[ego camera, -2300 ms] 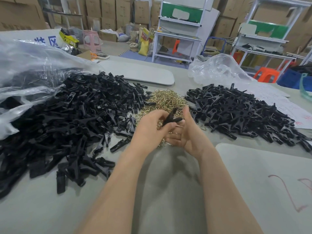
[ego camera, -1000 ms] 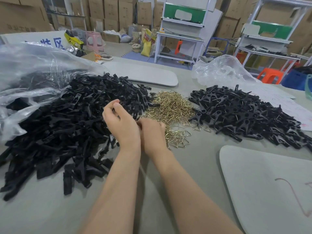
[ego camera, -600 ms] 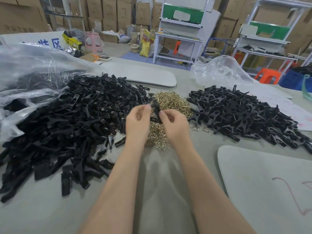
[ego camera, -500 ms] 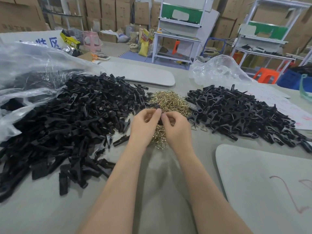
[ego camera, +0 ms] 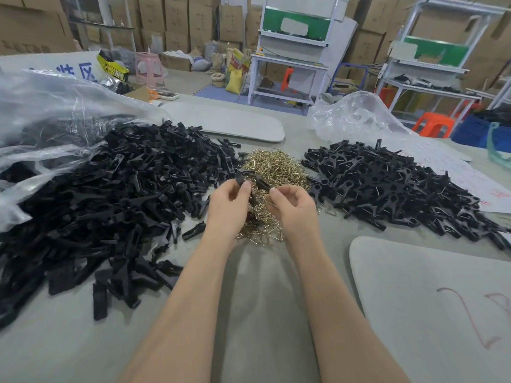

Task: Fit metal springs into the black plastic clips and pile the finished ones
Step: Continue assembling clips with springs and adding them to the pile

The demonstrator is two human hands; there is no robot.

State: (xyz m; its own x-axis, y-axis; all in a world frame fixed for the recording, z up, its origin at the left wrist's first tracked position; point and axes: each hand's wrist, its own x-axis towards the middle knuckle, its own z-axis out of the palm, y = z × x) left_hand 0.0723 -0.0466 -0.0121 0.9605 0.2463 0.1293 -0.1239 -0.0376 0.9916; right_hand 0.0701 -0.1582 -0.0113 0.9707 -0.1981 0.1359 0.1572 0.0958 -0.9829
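While the left hand (ego camera: 228, 205) and right hand (ego camera: 293, 208) both pinch one clip (ego camera: 258, 183) just above the springs (ego camera: 276, 167), fitting looks under way; next, a spring must seat before the clip joins the right-hand pile (ego camera: 387, 186).

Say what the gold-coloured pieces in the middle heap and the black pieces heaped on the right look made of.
Middle heap of springs: thin bent wire, likely metal with a brassy plating, going by the bright yellow glints. Right heap of clips: likely moulded plastic, matt black with a dull sheen and uniform shapes.
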